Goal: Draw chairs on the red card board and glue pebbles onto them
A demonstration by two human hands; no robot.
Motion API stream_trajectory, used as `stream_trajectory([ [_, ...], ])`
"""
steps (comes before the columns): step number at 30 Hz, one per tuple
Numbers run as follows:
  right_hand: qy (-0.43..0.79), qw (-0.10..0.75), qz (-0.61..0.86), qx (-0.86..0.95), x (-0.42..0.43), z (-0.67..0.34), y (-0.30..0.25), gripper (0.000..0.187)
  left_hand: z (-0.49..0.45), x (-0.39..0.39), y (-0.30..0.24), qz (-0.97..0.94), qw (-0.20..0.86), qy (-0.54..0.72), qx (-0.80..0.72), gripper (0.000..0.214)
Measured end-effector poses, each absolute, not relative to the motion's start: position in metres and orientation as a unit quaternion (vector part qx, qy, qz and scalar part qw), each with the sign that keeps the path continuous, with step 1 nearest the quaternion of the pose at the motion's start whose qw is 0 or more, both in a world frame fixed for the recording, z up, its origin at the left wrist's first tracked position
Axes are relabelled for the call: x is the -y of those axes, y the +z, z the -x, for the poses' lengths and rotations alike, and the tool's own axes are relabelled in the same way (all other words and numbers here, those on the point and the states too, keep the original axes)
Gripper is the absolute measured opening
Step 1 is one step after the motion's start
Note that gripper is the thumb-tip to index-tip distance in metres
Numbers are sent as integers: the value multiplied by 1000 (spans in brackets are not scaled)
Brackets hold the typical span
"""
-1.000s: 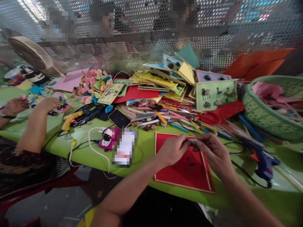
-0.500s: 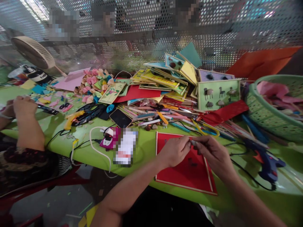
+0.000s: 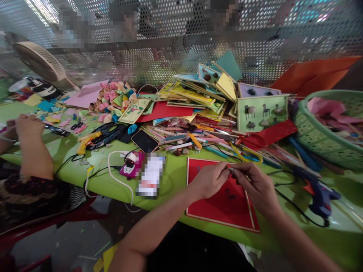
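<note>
Over a red board (image 3: 217,209) with a pale wooden rim, my two hands meet at the fingertips. My left hand (image 3: 208,181) is closed, thumb and fingers pinched together. My right hand (image 3: 258,185) is also closed, its thumb and forefinger on a small grey stone (image 3: 231,170) that touches the left fingertips. Fingers cover most of the stone. Small dark shapes lie on the red surface, partly under the hands' shadow.
A blue glue gun (image 3: 323,198) lies at right below a green basket (image 3: 326,132). Pencils and sticks (image 3: 176,138) heap behind the board, near a framed pebble picture (image 3: 262,113). A phone (image 3: 150,175) lies left; another person's hands (image 3: 30,126) rest farther left.
My hands stay over the red board with only a slight shift of the fingers. Less of the grey stone shows between them now.
</note>
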State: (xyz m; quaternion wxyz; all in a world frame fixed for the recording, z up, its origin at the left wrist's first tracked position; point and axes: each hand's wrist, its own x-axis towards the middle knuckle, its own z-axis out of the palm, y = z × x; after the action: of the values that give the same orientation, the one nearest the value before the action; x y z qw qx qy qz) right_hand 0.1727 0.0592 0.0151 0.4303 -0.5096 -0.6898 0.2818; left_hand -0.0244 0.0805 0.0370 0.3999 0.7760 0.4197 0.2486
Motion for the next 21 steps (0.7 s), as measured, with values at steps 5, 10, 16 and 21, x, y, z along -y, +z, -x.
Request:
stream_trajectory([
  [5, 299, 425, 512, 684, -59, -172, 16, 13, 22, -81, 32, -773, 400, 252, -423, 20],
  [10, 373, 452, 509, 630, -61, -167, 25, 19, 23, -81, 35, -768, 408, 256, -421, 23],
  [16, 376, 460, 508, 623, -60, -165, 25, 20, 26, -80, 41, -759, 426, 250, -424, 28],
  [21, 318, 436, 517, 665, -59, -171, 16, 15, 25, -80, 40, -759, 422, 247, -430, 22],
])
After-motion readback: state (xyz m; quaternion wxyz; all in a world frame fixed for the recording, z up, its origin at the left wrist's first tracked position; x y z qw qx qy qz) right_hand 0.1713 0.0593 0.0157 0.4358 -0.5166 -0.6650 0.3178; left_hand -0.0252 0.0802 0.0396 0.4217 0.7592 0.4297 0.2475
